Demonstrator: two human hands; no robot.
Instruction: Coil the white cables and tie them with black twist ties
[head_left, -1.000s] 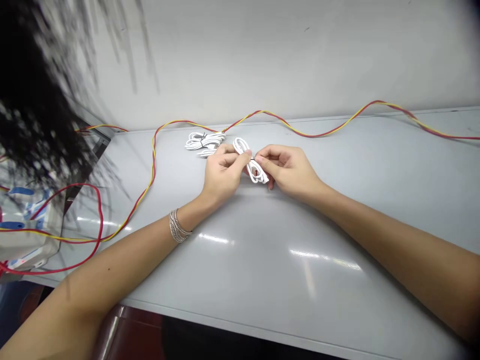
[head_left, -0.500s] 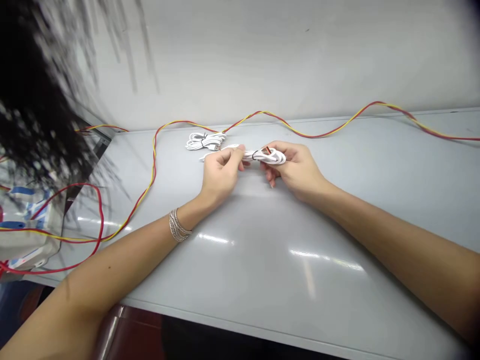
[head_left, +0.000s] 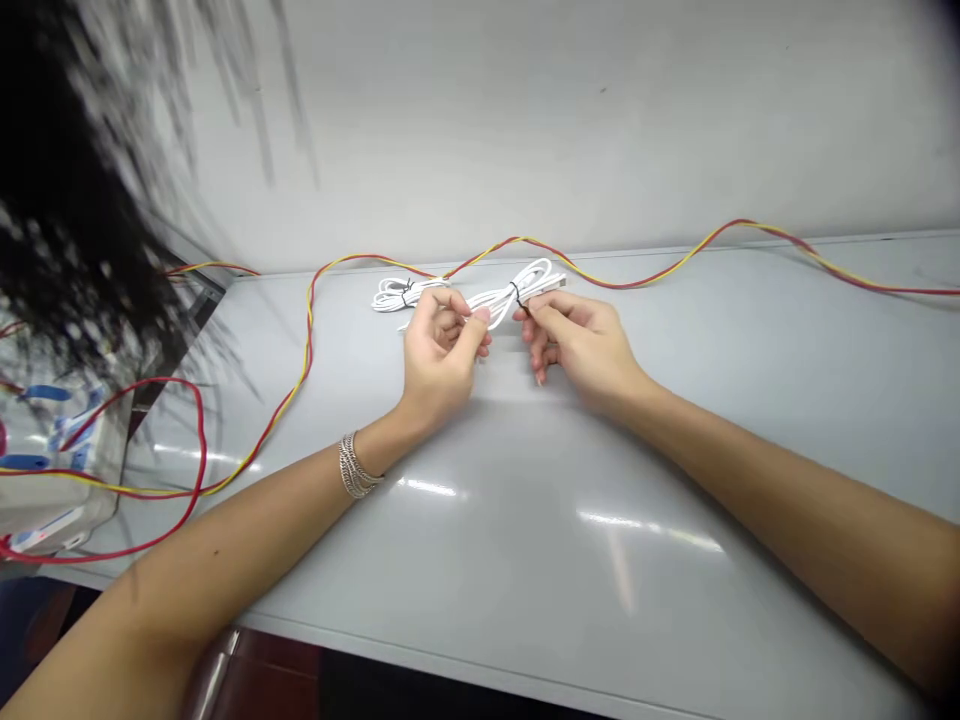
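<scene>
Between my hands is a coiled white cable (head_left: pixel 536 275), bound at its middle with a thin black twist tie (head_left: pixel 515 294). My left hand (head_left: pixel 442 350) pinches the cable's left part between thumb and forefinger. At the tie, the thumb and forefinger of my right hand (head_left: pixel 581 345) are closed, gripping the tie beside the coil. A small metal plug end shows at the coil's right. Just behind my left hand, a second white cable coil (head_left: pixel 394 294) with a black tie lies on the grey table (head_left: pixel 480 550), partly hidden by my fingers.
A twisted red and yellow wire (head_left: pixel 309 320) runs along the back of the table and down its left side. A red wire loop (head_left: pixel 201 420) and a white box with blue marks (head_left: pixel 82 480) are at the left. Dark strands (head_left: pixel 67 180) block the upper left.
The cable coil has turned, so its right loop now tilts up and away. My right hand has shifted from the coil's end to the tie. The orange-brown plug opening is no longer visible.
</scene>
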